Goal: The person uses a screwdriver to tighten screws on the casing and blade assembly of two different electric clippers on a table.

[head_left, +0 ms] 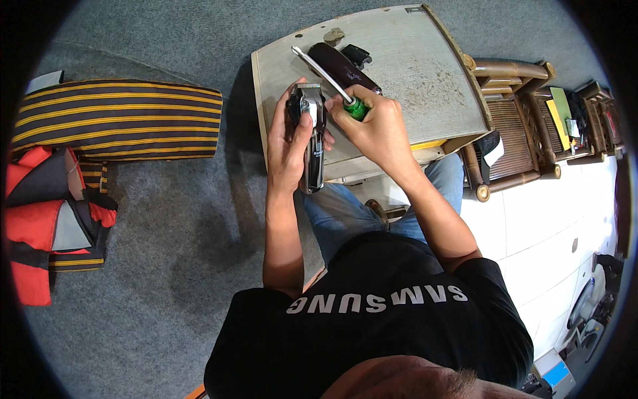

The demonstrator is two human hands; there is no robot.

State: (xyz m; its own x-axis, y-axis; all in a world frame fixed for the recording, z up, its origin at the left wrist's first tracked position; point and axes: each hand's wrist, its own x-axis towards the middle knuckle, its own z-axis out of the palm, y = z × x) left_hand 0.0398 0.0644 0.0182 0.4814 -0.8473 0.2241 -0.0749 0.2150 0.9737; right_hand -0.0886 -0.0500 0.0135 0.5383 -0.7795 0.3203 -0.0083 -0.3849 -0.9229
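My left hand (284, 147) is wrapped round a hair clipper (315, 149), held upright with its metal blade end away from me and its dark body toward me. The thumb lies across its front. Between the fingers of my right hand (384, 132) is a screwdriver (324, 74) with a green handle. Its shaft points away and to the left, over the table (425, 66), with the tip apart from the clipper. Just beyond, partly behind the shaft, lies a dark maroon elongated casing (342, 68). A small black part (357, 56) rests beside it.
A slightly open drawer (432, 147) shows at the table's near edge. Bamboo chairs (512, 133) stand on the right, one bearing yellow and green items. On the left are a striped cushion (126, 120) and red and black cloth (46, 219) on grey carpet.
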